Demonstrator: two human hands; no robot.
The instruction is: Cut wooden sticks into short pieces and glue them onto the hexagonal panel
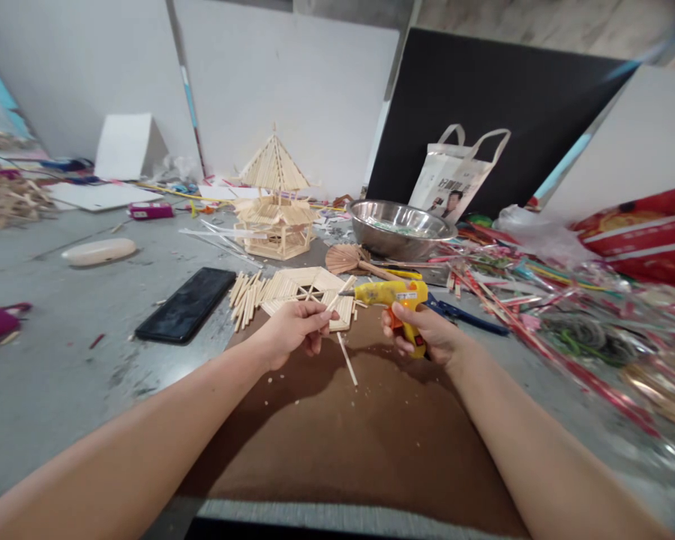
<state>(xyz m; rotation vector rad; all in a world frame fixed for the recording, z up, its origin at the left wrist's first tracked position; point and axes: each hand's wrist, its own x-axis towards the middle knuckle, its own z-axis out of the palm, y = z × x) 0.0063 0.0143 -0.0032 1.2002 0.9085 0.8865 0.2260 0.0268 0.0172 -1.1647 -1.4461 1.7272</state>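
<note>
Between thumb and fingers, my left hand [298, 330] pinches a thin wooden stick [342, 291]. My right hand [424, 330] is wrapped round the handle of a yellow hot glue gun [385, 291], its nozzle pointing left at the stick. Behind my left hand lies a flat frame of glued wooden sticks [286, 283] with an opening in its middle, partly hidden by the hand. Loose sticks [246, 301] are piled at its left. One more stick [347, 360] lies on the brown mat [337, 450] below the hands.
A stick-built pavilion [275, 199] stands behind the frame. Nearby are a black phone [187, 306], a steel bowl [399, 227], a shell-shaped wooden object [349, 259], blue-handled pliers [466, 313] and a white bag [450, 176]. Tangled strips and wires [585, 330] cover the right side.
</note>
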